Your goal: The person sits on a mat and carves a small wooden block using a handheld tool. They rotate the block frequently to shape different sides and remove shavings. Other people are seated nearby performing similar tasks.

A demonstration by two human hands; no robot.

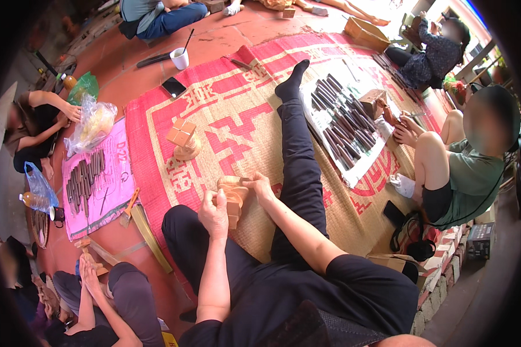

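Both hands, the left hand and right hand, grip a wooden block; best keep it braced steady over the woven mat.

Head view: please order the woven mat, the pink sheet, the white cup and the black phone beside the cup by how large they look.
1. Woven mat, largest.
2. Pink sheet.
3. White cup and black phone look about alike; the phone lies flat and both are small and far away, so I do not rank them.
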